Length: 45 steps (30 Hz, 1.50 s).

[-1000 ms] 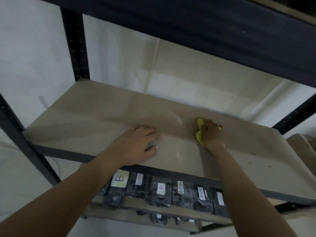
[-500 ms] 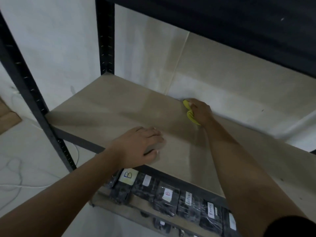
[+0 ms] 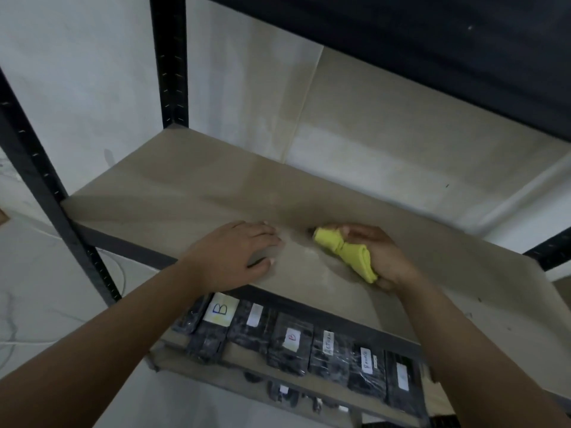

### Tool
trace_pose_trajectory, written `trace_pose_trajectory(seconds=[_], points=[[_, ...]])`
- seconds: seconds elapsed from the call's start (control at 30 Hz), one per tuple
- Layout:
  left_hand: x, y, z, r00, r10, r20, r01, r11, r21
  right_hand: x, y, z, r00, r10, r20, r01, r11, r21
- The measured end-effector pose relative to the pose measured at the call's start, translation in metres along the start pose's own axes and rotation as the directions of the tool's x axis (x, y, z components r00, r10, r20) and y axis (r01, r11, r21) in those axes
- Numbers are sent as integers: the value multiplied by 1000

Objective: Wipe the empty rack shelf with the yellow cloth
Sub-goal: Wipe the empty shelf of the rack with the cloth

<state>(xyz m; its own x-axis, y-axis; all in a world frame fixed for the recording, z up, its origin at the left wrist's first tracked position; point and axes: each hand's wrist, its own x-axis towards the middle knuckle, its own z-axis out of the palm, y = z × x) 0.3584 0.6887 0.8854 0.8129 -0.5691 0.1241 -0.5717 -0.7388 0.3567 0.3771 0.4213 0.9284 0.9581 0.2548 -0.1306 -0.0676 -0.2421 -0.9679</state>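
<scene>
right hand (image 3: 375,257): grasps bunched yellow cloth (image 3: 349,254) on the beige board shelf (image 3: 173,193) | left hand (image 3: 234,254): flat on shelf, fingers relaxed, just left of cloth, apart

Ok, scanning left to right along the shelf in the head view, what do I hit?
Front-left black upright → left hand, flat on the shelf board → yellow cloth → right hand, gripping that cloth.
</scene>
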Motion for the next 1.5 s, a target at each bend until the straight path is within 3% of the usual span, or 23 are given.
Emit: trace_pose_trajectory(seconds=[0.03,0.1,0.2,0.3,0.37,0.53,0.7,0.8,0.87,0.9,0.97,1.0,1.03,1.07,1.13,1.27,1.4,1.5], points=[[0,-1,0,1000,2,8,-2,1000,0,8,-6,-8,997,-31,-74,35,998,60],[0,-1,0,1000,2,14,-2,1000,-1,30,-15,-27,961,-116,-250,118,993,-6],[1,-1,1,1000,12,6,-13,1000,13,68,-4,-45,885,-161,-438,5,942,-336],[-1,-2,1,1000,18,-4,-18,1000,21,100,20,-41,910,-171,-377,-103,788,-607],[-1,-2,0,1000,25,-9,-25,1000,14,103,22,-31,938,-159,-308,-81,763,-641],[-2,-1,0,999,40,-21,-39,999,31,40,12,15,987,-72,-144,-6,877,-480],[-4,8,2,999,-28,-45,37,977,208,-34,2,45,996,50,-74,-67,966,-250],[-11,5,3,1000,-25,-9,26,969,246,-53,1,34,975,126,-183,-117,991,62],[-22,0,1,999,15,-52,2,953,303,-59,-7,20,908,144,-392,-38,963,267],[-30,-2,1,995,38,-89,-6,944,331,-61,-10,9,846,143,-514,9,959,283],[-43,-8,3,986,59,-154,-2,939,344,-66,-9,-12,725,109,-680,-65,994,90],[-48,-11,5,984,56,-169,4,943,333,-67,-3,-20,690,68,-720,-192,977,-92],[-51,-12,7,980,59,-190,5,946,323,-65,5,-24,684,42,-728,-351,894,-278],[-52,-12,7,975,69,-211,0,950,312,-63,13,-23,699,48,-713,-475,777,-414],[-53,-13,9,963,100,-251,-15,947,321,-56,25,-7,738,43,-673,-560,596,-576],[-53,-17,12,936,156,-316,-46,943,330,-43,17,48,861,-104,-498,-413,430,-803],[-51,-15,13,905,189,-381,-62,945,321,-50,7,102,892,-127,-433,-312,519,-796],[-52,-19,12,899,213,-382,-86,943,322,-59,2,96,866,-51,-498,-275,783,-558]])
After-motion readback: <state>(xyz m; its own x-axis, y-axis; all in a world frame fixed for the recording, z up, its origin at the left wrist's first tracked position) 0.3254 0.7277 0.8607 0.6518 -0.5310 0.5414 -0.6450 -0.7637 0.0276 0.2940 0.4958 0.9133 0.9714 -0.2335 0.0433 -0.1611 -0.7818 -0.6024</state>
